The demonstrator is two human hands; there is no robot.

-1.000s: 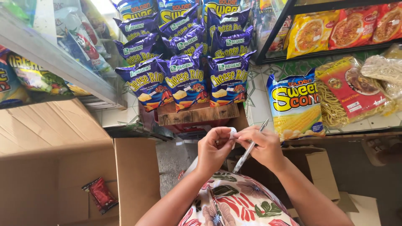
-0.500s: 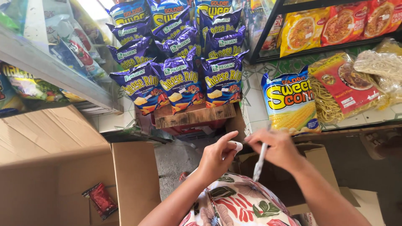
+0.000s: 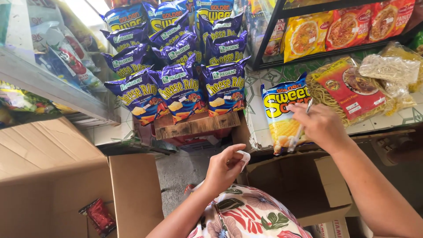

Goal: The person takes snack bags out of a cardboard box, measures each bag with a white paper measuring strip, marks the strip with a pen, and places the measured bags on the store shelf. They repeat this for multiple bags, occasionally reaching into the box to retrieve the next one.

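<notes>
My left hand (image 3: 222, 169) is low in the middle, above my flowered top (image 3: 251, 216), and pinches a small white piece (image 3: 243, 156) between thumb and fingers. Further right and higher, my right hand (image 3: 319, 125) grips a thin white pen (image 3: 294, 140) that points down. It hovers just in front of a yellow and blue snack bag (image 3: 282, 108) standing on the tiled ledge. The two hands are apart.
Several purple snack bags (image 3: 183, 90) are stacked on a wooden crate (image 3: 198, 125). An open cardboard box (image 3: 66, 194) at the left holds a small red packet (image 3: 100, 216). Noodle packs (image 3: 352, 88) lie at the right under a black shelf (image 3: 335, 48). A second open box (image 3: 304, 185) sits below.
The hands were together at the pen and have separated. My right hand carried the pen up and right to the yellow bag; my left hand stayed low with the white piece.
</notes>
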